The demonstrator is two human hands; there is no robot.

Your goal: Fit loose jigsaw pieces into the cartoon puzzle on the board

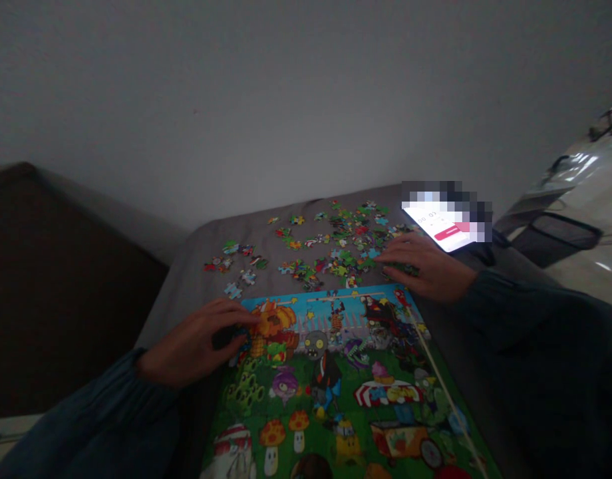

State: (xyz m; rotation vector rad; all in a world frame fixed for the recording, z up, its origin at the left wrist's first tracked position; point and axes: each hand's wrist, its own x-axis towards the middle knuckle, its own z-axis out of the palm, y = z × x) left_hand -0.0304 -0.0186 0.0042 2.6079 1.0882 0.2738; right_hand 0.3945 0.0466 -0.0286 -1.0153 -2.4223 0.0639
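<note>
A jigsaw picture sheet (336, 399) with cartoon zombies, mushrooms and a pumpkin lies flat on grey cloth in front of me. My left hand (201, 339) rests at its upper left edge, thumb and fingers apart, the fingertips touching the pumpkin area. Just beyond the sheet's top edge, my right hand (426, 266) reaches in from the right with fingers spread. Its fingertips are at the loose jigsaw pieces (340, 261), close to a light-blue one. What lies under that palm is partly hidden.
More jigsaw pieces (231, 247) lie scattered at the left of the cloth-covered surface (186, 286). A lit phone (440, 223) stands tilted behind my right hand. A pale wall (286, 100) rises at the back. A dark panel (61, 286) is at the left.
</note>
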